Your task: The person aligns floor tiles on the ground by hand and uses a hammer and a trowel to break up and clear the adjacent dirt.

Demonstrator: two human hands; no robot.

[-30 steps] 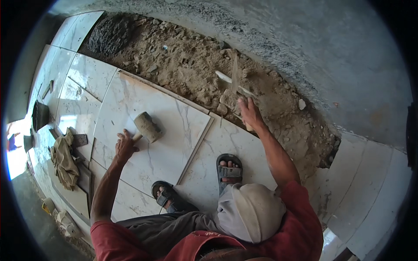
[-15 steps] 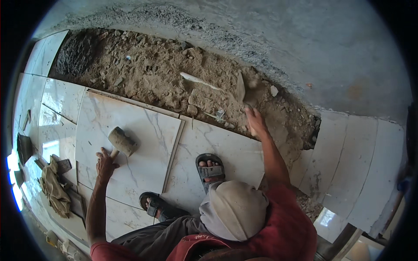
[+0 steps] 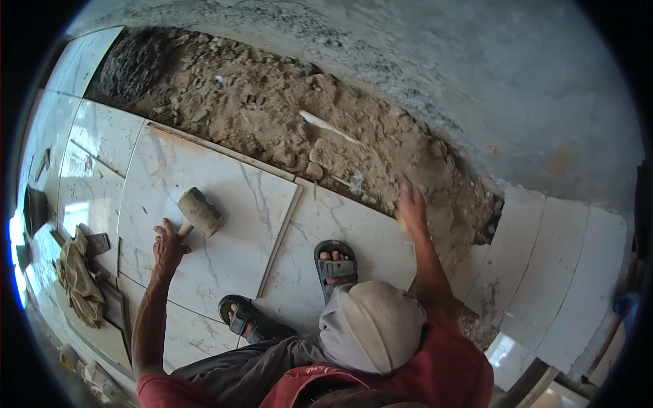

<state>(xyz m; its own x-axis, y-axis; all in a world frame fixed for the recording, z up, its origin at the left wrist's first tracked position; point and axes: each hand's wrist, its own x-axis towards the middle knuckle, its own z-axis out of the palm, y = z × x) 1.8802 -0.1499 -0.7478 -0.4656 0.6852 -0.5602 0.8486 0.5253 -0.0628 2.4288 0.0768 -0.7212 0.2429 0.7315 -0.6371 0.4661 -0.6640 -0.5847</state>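
My left hand (image 3: 168, 246) rests on a large white marbled tile (image 3: 238, 204), its fingers spread. Between its thumb and fingers lies the handle end of a rubber mallet (image 3: 201, 212); the grip does not look closed. Over the edge of the sandy rubble bed (image 3: 258, 115), my right hand (image 3: 412, 209) is blurred by motion. It is closed round the pale handle of a trowel (image 3: 401, 222), whose blade is not clear now. Just left of that hand, a scrap of clear plastic (image 3: 356, 180) lies in the sand.
A rough grey wall (image 3: 503, 88) borders the rubble. A white strip (image 3: 330, 126) lies on the sand. My sandalled feet (image 3: 337, 266) stand on the tiles. At the left are a crumpled cloth (image 3: 80, 279) and a dark bucket (image 3: 35, 211). Pale slabs (image 3: 544, 251) extend at the right.
My right hand has moved slightly right and down; the trowel blade, plain before above the sand, is now lost in blur. My left hand stays by the mallet. The view has shifted slightly.
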